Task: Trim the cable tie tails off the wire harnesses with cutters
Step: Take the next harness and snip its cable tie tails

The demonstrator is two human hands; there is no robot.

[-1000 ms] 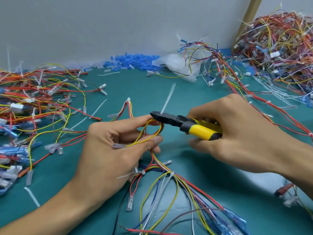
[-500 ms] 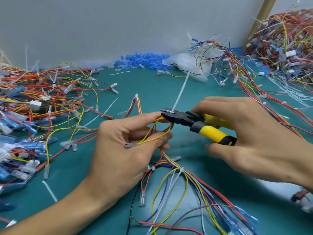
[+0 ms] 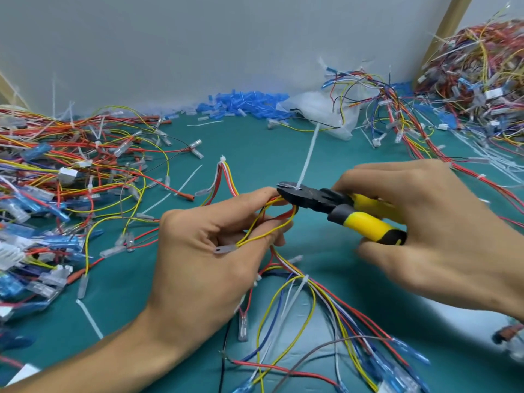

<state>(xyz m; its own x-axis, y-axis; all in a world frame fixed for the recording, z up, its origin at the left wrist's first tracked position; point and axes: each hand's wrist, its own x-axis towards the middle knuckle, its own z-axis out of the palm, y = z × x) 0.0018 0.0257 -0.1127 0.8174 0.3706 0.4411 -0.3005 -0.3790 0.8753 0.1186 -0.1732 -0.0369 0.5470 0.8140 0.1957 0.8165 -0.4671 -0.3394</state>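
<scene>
Left: harness heap (image 3: pixel 71 171) on the mat (image 3: pixel 255 148).
Far right: second heap (image 3: pixel 476 80).
Back: loose sleeves (image 3: pixel 243 104), bag (image 3: pixel 317 109) just right of them.
Centre: left hand (image 3: pixel 198 251) gripping the held harness (image 3: pixel 286 263); right hand (image 3: pixel 425 228) with cutters (image 3: pixel 326 199) beside it, tie tail (image 3: pixel 307 157) rising from the jaws.

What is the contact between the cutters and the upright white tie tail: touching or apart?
Touching. The head view shows the tie tail rising straight out from between the black jaws of the cutters, with no gap at its base.
</scene>
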